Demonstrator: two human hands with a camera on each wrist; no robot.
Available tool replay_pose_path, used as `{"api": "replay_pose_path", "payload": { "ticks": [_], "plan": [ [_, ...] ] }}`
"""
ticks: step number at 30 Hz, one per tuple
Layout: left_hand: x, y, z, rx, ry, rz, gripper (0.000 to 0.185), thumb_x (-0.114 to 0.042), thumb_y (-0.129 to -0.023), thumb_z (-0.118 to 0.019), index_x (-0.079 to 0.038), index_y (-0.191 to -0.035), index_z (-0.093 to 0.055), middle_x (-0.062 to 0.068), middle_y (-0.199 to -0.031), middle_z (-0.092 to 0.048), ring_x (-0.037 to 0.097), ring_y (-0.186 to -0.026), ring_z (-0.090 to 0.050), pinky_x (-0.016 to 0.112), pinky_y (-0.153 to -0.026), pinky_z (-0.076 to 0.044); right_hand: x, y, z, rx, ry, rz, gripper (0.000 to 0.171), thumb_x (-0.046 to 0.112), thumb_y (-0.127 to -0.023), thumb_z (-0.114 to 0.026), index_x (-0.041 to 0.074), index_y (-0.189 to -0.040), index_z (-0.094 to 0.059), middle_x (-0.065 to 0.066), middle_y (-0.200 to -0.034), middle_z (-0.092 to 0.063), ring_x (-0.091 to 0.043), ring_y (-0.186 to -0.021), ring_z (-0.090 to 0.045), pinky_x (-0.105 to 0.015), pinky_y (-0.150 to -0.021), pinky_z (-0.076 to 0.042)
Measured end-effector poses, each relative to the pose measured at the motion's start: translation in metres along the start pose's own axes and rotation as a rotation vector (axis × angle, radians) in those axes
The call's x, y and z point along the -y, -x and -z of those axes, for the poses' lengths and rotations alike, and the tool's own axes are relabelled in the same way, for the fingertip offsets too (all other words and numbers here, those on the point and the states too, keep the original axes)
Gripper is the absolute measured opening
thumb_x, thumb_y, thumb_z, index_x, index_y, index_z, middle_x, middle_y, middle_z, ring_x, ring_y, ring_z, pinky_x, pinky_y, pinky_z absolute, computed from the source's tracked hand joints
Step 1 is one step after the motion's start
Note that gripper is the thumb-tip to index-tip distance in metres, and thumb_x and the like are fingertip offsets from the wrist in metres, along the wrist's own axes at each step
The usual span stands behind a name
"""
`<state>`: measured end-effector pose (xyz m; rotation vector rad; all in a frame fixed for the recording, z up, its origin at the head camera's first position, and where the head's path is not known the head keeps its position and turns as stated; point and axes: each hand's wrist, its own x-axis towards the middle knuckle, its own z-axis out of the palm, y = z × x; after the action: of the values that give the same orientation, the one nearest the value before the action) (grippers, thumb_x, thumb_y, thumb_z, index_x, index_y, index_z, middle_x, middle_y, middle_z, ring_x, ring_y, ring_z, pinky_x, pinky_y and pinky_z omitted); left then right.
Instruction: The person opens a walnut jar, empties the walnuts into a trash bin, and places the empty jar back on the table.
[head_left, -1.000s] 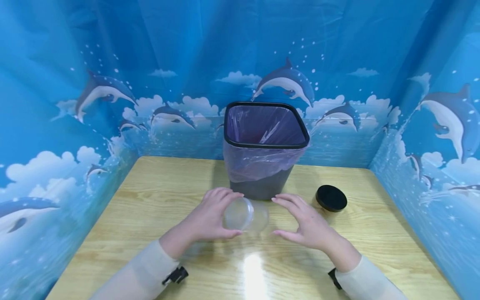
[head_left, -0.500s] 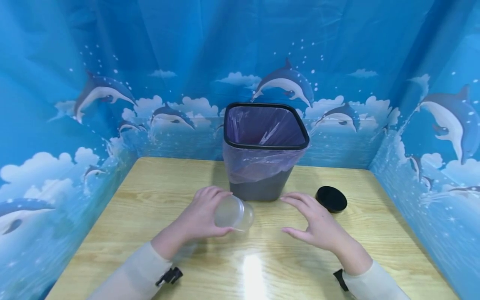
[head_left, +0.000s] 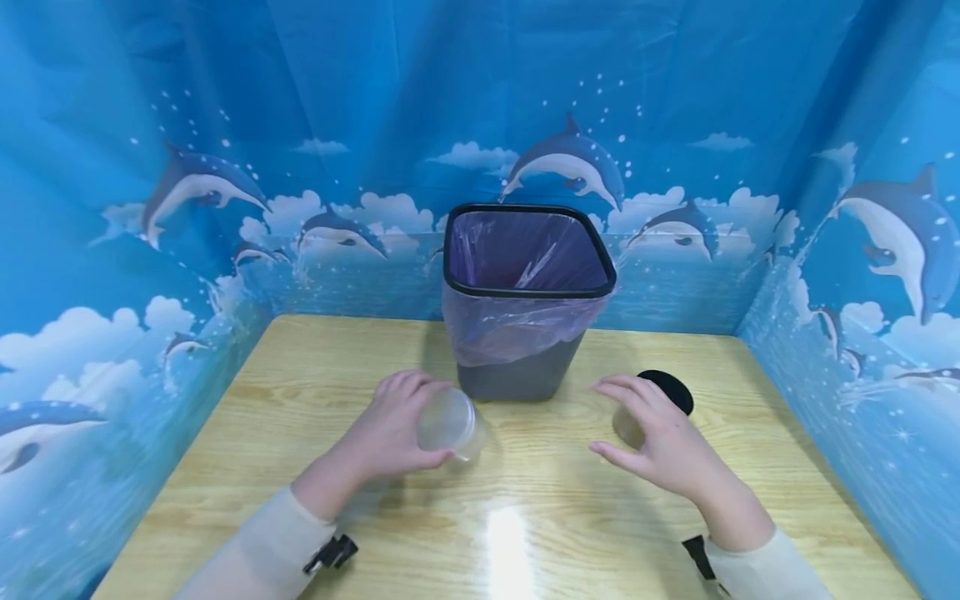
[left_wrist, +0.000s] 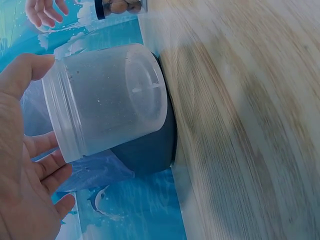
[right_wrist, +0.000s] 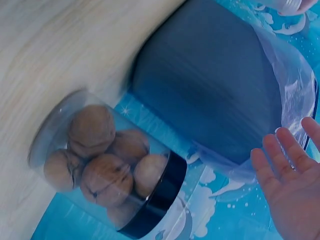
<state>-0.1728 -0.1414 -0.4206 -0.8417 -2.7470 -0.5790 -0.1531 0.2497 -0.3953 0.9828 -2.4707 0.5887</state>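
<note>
My left hand point(head_left: 433, 422) grips an empty clear plastic jar point(head_left: 452, 425) with no lid, tipped on its side just above the wooden table point(head_left: 300, 400). In the left wrist view the clear jar point(left_wrist: 105, 102) lies between my thumb and fingers point(left_wrist: 42, 167). My right hand point(head_left: 611, 419) is open with its fingers spread, right in front of a black-lidded jar point(head_left: 669, 386). The right wrist view shows that jar point(right_wrist: 105, 165) holds walnuts, and my right-hand fingers point(right_wrist: 290, 180) are apart from it.
A dark square bin point(head_left: 525, 292) lined with a purple bag stands at the back middle of the table, just beyond both hands. Blue dolphin-print curtains point(head_left: 150, 208) wall in the table on the left, back and right.
My left hand has carried the clear jar to the left, away from the centre. My right hand has moved right and back, up to the black-lidded jar.
</note>
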Motion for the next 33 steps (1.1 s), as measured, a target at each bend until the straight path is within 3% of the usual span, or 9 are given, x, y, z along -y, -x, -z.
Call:
{"api": "replay_pose_path", "payload": {
  "ticks": [14,21,33],
  "plan": [
    [0.013,0.002,0.009,-0.014,-0.044,0.038,0.09,-0.058,-0.069,-0.081,-0.009,-0.141,-0.055,0.011,-0.129,-0.055,0.035,-0.126,-0.045,0.058,-0.112,-0.027,-0.011,0.006,0.017,-0.02,0.026,-0.117,0.074,0.025,-0.076,-0.088,0.014,-0.141,-0.054,-0.007,-0.137,-0.054,-0.03,-0.125,-0.05,-0.051,-0.098,-0.042],
    [0.022,0.001,0.01,-0.006,-0.041,0.097,0.086,-0.056,-0.07,-0.083,-0.012,-0.139,-0.057,0.011,-0.128,-0.054,0.035,-0.126,-0.044,0.058,-0.111,-0.028,-0.018,0.011,0.02,-0.01,-0.013,-0.189,0.075,0.027,-0.078,-0.087,0.016,-0.143,-0.052,-0.01,-0.139,-0.052,-0.035,-0.127,-0.048,-0.058,-0.096,-0.042],
    [0.037,0.002,0.008,0.019,-0.054,0.157,0.087,-0.054,-0.073,-0.081,-0.005,-0.139,-0.056,0.016,-0.13,-0.053,0.038,-0.127,-0.043,0.061,-0.112,-0.027,-0.029,0.016,0.022,-0.035,-0.025,-0.226,0.077,0.026,-0.077,-0.088,0.01,-0.143,-0.051,-0.015,-0.14,-0.05,-0.042,-0.127,-0.046,-0.064,-0.096,-0.04]
  ]
}}
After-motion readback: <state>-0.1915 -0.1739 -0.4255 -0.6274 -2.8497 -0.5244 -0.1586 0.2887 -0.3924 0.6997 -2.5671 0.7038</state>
